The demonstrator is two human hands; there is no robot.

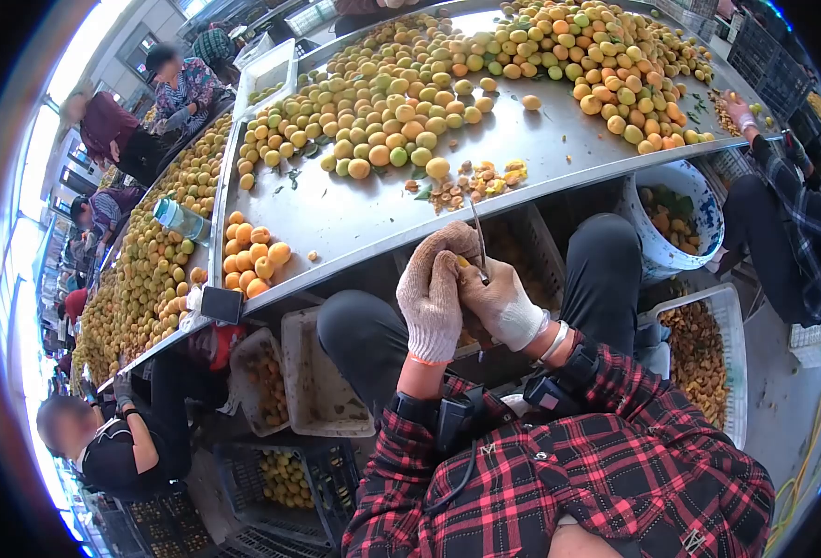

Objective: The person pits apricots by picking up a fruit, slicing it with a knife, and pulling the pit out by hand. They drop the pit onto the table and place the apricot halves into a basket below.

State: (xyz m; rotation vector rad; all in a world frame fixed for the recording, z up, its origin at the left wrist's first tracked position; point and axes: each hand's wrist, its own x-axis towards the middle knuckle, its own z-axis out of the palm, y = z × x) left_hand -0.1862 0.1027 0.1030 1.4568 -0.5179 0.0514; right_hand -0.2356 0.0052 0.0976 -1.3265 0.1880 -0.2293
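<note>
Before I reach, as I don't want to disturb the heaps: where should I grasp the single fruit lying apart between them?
Probably around its rounded sides, from your side: the single fruit lies apart from its neighbours, with bare metal tabletop towards you.

At the near edge of the worktop [336, 237] there are two gloved hands, one left hand [432, 293] and one right hand [500, 296], with one knife [478, 228]. The near left corner carries one small heap of a dozen or more orange fruits [260, 252], the far left corner has one white tray [263, 67] beside it, and the fruits massed along the far edge [396, 116] are too many to count. Below the near edge are one bucket [705, 212], one white crate of cut fruit [735, 358] and, toward the left corner, two pale bins [313, 372].
</note>
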